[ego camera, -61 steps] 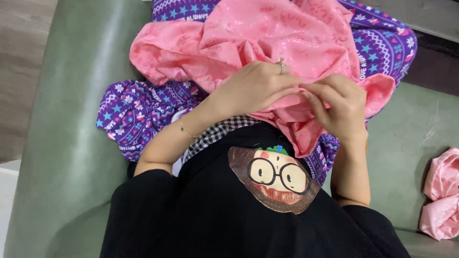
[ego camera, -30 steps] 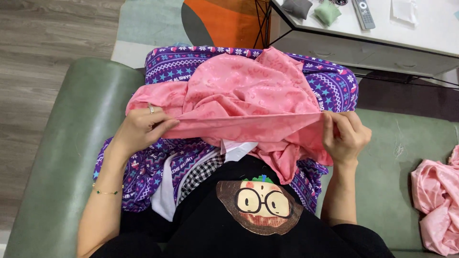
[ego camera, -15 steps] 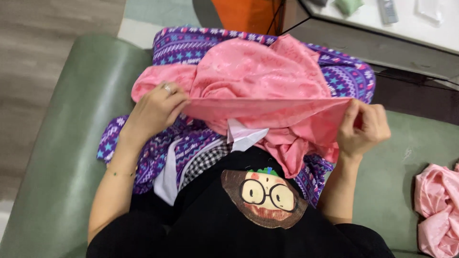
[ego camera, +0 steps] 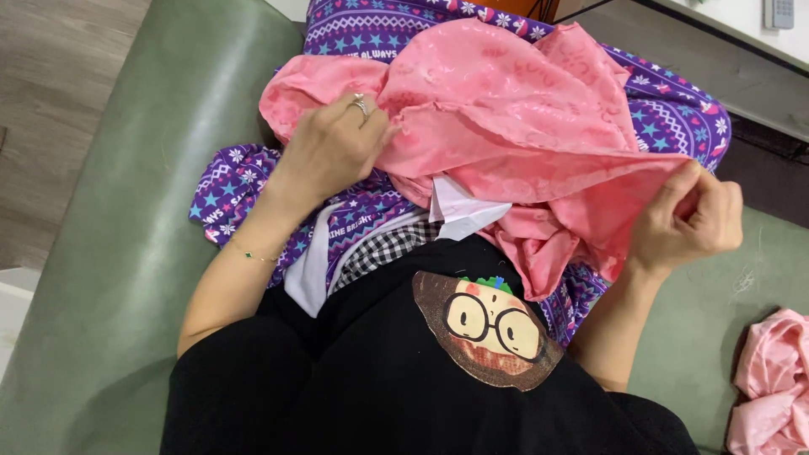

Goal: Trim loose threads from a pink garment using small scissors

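A person seated on a green sofa (ego camera: 126,253) works a pink cloth (ego camera: 514,109) spread over a purple patterned blanket (ego camera: 666,109) on the lap; the left hand (ego camera: 324,152), ring on one finger, pinches its near edge, while the right hand (ego camera: 687,223) grips the far corner in closed fingers, with another pink cloth (ego camera: 771,392) lying at far right

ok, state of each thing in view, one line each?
left hand: gripping pink cloth's edge
right hand: pinching the same edge
pink cloth: crumpled, edge stretched between hands
purple blanket: spread under cloth
second pink cloth: bunched on sofa
green sofa: bears it all
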